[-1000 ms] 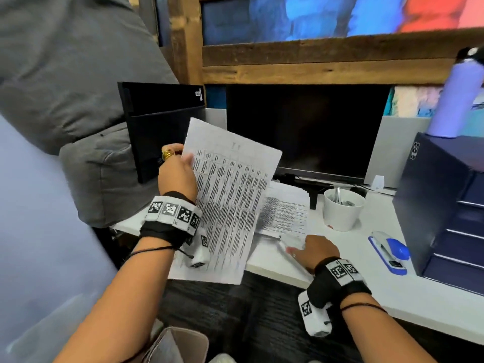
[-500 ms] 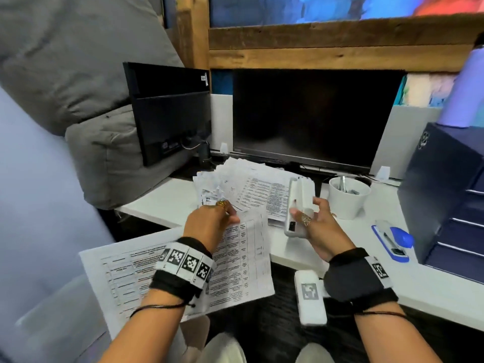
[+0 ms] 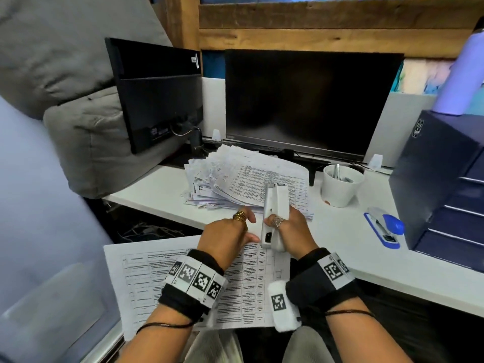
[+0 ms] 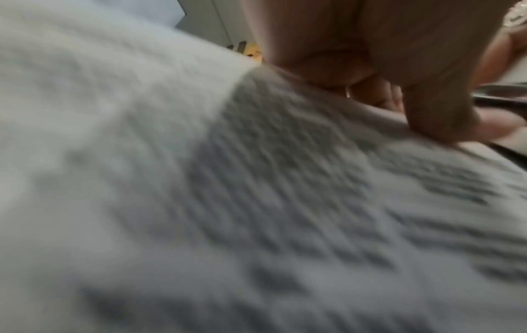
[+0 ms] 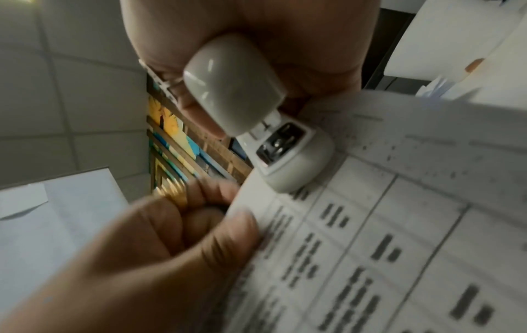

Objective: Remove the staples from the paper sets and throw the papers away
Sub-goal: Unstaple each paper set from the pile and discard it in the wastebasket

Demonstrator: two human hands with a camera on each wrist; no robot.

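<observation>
White and wide, the desk (image 3: 340, 239) is sitting in front of the person. Down near the lap, the left hand (image 3: 227, 238) is pinching the corner of a paper set (image 3: 146, 268). Its grip is clenched on the page. Right beside it, the right hand (image 3: 290, 231) is grasping a white staple remover (image 3: 273, 205), with its tip touching that corner. Farther back, a paper pile (image 3: 248, 176) is lying, and a white cup (image 3: 340, 187) is standing near it.

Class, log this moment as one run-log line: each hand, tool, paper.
left hand: pinches paper set corner | right hand: grips white staple remover at that corner | staple: unseen
</observation>
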